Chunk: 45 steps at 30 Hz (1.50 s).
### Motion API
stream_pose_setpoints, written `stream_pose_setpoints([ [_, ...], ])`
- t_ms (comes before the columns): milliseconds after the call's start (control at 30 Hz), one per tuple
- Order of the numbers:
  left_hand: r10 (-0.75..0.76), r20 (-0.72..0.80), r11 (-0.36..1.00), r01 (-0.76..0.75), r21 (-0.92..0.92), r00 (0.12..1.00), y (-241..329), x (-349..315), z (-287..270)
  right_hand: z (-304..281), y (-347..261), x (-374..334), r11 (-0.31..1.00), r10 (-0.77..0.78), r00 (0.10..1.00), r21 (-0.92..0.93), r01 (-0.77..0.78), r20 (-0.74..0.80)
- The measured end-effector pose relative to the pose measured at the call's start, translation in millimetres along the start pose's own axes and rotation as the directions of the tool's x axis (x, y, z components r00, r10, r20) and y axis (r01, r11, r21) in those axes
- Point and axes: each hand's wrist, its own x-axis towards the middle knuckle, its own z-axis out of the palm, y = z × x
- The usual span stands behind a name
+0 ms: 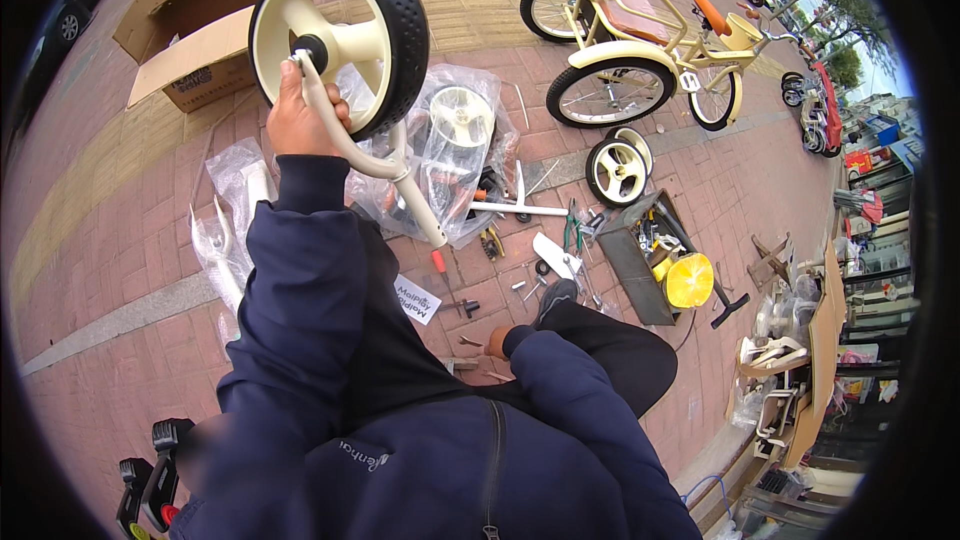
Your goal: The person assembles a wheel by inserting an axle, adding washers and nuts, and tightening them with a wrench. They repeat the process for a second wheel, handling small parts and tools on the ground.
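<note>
Left hand (308, 116): grip closed around fork (374, 164) beside wheel (355, 44). Right hand (497, 342): grip obscured, cannot tell. Wheel could slip off if unsecured and tilted.

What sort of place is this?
Likely an outdoor pavement used as a cycle workspace: brick paving, a parked cream tricycle and an open toolbox on the ground.

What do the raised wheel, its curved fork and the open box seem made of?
Wheel: smooth cream, likely moulded plastic by its thick, rounded form; matte black tyre, perhaps rubber or foam by its dimpled tread.
Curved fork: perhaps painted metal tube, from its smooth cream sheen, though plastic is possible.
Open box: cardboard, shown by its matte brown folded flaps.
</note>
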Motion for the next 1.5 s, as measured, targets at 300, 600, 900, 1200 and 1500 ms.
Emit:
stream_pose_setpoints([
  [300, 0.363, -0.284, 0.908, -0.268, 0.323, 0.888, 133, 15, -158, -13, 11, -1, 0.966, -0.138, 0.947, 0.174, 0.194, -0.291],
  [600, 0.179, -0.634, 0.834, 0.226, 0.504, 0.753, 159, -63, -350, -23, 11, -5, 0.929, 0.045, 0.947, 0.362, 0.078, -0.319],
  [900, 0.171, -0.885, 0.684, 0.594, 0.423, 0.434, 89, -150, -489, -28, 12, -4, 0.898, 0.085, 0.924, 0.431, 0.091, -0.373],
  [1200, -0.031, -0.946, 0.276, 0.913, 0.301, 0.321, 20, -222, -605, -23, 16, -5, 0.958, 0.034, 0.895, 0.269, 0.098, -0.445],
  [1500, 0.573, -0.544, -0.098, 0.710, 0.698, 0.614, 2, -187, -487, -23, 7, -3, 0.930, 0.041, 0.920, 0.351, 0.107, -0.389],
])
